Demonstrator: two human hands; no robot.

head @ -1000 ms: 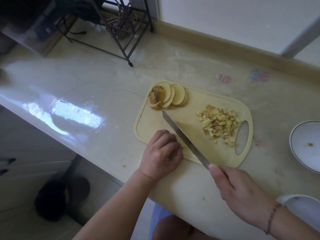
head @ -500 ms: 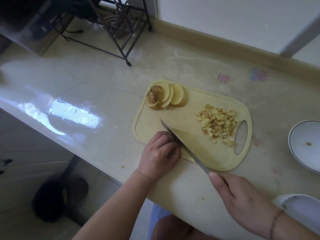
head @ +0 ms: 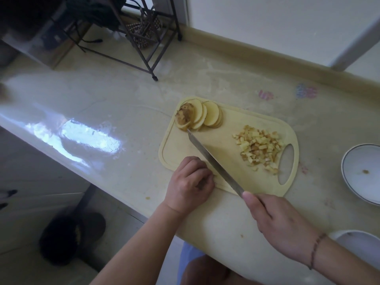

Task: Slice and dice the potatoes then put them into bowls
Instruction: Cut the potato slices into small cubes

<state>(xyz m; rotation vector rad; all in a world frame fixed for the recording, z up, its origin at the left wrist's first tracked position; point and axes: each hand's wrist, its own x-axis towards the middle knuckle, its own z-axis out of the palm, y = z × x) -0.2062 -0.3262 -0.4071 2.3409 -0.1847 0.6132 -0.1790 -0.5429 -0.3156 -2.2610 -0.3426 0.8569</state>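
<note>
I'm gripping the knife [head: 213, 162] in my right hand [head: 281, 225]; its tip is touching the potato slices [head: 200, 116] at the cutting board's [head: 236, 124] far-left corner, blade running diagonally; my left hand [head: 190, 185] is curling on the near edge, holding nothing visible, nearer them.

I see a pale yellow cutting board [head: 242, 167] on a cream, faintly mottled counter [head: 127, 103] that carries two faded pink and blue-purple smudges. The potato slices [head: 202, 117] are light yellow with thin tan rims, and the end piece shows rough brown skin. The diced potato [head: 260, 148] mixes pale yellow with brown bits. My knife [head: 213, 163] blade reads silver-grey. The bowl [head: 349, 175] is white with a thin dark line round its rim, and a dark beaded bracelet [head: 315, 248] circles one wrist
</note>
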